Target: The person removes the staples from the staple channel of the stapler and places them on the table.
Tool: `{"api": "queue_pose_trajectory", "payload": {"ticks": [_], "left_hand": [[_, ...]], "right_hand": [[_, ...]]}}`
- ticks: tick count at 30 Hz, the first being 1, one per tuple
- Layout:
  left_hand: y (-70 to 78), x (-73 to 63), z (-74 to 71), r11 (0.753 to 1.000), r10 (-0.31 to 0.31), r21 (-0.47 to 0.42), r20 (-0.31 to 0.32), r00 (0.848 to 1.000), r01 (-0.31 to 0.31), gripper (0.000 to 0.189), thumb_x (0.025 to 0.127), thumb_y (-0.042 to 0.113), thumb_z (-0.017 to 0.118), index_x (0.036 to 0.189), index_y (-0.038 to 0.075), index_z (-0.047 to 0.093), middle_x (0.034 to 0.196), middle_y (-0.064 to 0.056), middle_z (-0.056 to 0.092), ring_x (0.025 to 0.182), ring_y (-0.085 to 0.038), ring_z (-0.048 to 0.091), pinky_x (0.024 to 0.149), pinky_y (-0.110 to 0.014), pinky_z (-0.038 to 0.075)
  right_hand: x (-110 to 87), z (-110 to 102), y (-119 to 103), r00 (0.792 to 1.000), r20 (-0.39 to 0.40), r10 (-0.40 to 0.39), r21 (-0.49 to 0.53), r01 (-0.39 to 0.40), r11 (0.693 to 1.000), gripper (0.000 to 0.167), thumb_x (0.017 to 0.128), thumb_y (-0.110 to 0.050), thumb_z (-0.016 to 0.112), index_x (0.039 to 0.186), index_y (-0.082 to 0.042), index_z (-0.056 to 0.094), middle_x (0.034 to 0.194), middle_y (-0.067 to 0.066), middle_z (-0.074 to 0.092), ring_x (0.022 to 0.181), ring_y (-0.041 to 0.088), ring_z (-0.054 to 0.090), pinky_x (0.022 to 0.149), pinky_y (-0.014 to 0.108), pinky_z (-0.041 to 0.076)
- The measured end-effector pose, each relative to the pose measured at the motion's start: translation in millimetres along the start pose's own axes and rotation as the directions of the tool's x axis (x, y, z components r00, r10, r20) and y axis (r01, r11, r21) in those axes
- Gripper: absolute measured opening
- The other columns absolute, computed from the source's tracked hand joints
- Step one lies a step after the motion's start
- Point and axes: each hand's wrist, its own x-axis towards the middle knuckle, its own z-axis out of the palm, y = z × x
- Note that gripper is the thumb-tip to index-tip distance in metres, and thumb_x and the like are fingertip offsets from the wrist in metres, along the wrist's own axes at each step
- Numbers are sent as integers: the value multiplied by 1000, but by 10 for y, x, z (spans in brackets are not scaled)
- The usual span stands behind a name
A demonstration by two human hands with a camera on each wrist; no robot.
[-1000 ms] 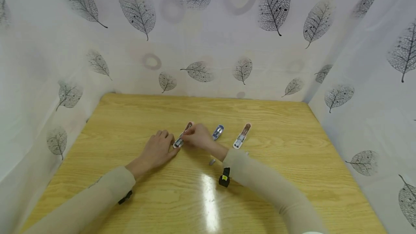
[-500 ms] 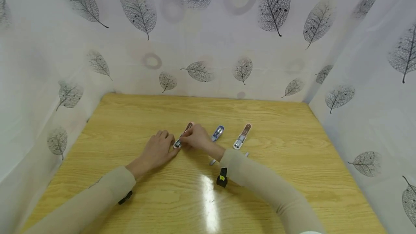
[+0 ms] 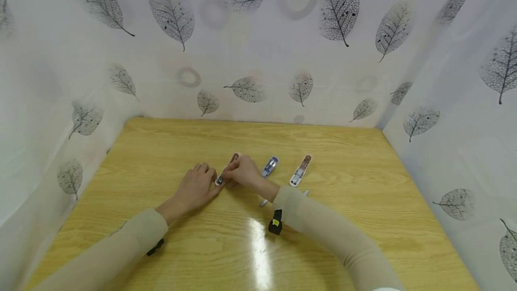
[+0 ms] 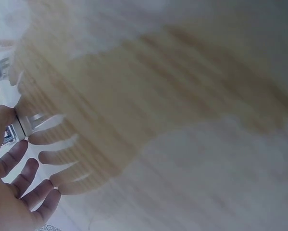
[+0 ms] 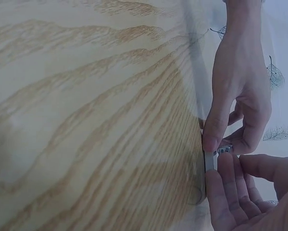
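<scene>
A small white-and-pink stapler lies lid-open on the table between both hands, its metal magazine facing up. My left hand grips its near end between thumb and forefinger; the other fingers are spread on the far side. Over the stapler's middle, my right hand pinches at the metal part with thumb and fingertips. Whether a staple strip sits between those fingertips is hidden. In the right wrist view, the left thumb presses the pale side of the stapler, and the right fingers meet the metal piece.
A blue stapler lies opened just right of the right hand. Further right is another pink-and-white stapler. A silver strip, like staples, lies near the right wrist, and a second strip shows behind the sleeve. Patterned curtains surround the table.
My right fingertips have slid slightly toward the stapler's near end, covering more of the metal part. The right wrist has shifted a little left. My left hand stays in place.
</scene>
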Motion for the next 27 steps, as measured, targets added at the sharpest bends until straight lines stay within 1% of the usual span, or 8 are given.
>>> {"api": "queue_pose_trajectory", "payload": {"ticks": [3,8,10,12,15,18,22,27], "left_hand": [[-13,4,-4,1000,-3,-9,3,1000,3,34,97,41,75,92,9,63,95,-9,61,86,-26,56,72,-40,50],[-45,21,6,1000,1,-19,-4,1000,-1,33,96,40,76,94,10,63,96,-9,61,86,-26,56,71,-40,49],[-56,27,10,1000,2,-19,-2,1000,-2,33,96,40,76,94,10,63,95,-9,60,85,-25,55,71,-39,48],[-63,32,7,1000,0,-23,2,1000,0,33,95,40,77,94,10,63,93,-8,59,84,-24,54,70,-39,47],[-53,34,-2,999,-9,-34,14,1000,10,33,95,40,77,95,10,63,92,-7,58,83,-23,53,70,-38,46],[-43,37,-13,999,-17,-43,19,1000,18,32,95,39,78,96,10,64,92,-7,59,83,-23,53,70,-38,46],[-37,45,-20,999,-23,-40,19,1000,24,32,95,39,77,96,10,65,93,-8,60,83,-23,54,70,-39,47],[-39,57,-14,999,-21,-30,21,1000,22,33,95,40,77,95,10,64,93,-9,60,83,-24,54,70,-39,48]], "right_hand": [[14,9,6,1000,7,-2,17,2,1000,14,94,-11,79,95,2,79,93,17,80,65,15,75,58,24,59],[30,-18,35,1000,25,-18,53,17,998,17,97,-12,75,99,5,79,94,18,81,62,7,70,60,23,60],[18,-61,27,999,36,-12,76,9,997,18,98,-12,74,102,5,78,96,19,81,64,8,71,62,24,61],[1,-118,20,999,48,10,105,-15,994,19,100,-13,72,104,4,78,98,19,81,68,12,74,65,26,62],[-54,-225,8,996,83,43,152,-55,987,20,102,-14,70,108,3,76,102,19,81,75,18,79,72,32,65],[-112,-314,10,993,104,61,174,-78,982,19,103,-14,69,109,3,75,103,18,81,80,19,80,78,38,66],[-188,-364,47,991,121,61,193,-84,978,20,103,-13,68,110,4,75,98,15,82,75,13,78,80,38,66],[-262,-302,150,984,166,67,245,-107,964,21,101,-10,69,110,7,76,95,16,82,71,11,77,77,34,65]]}}
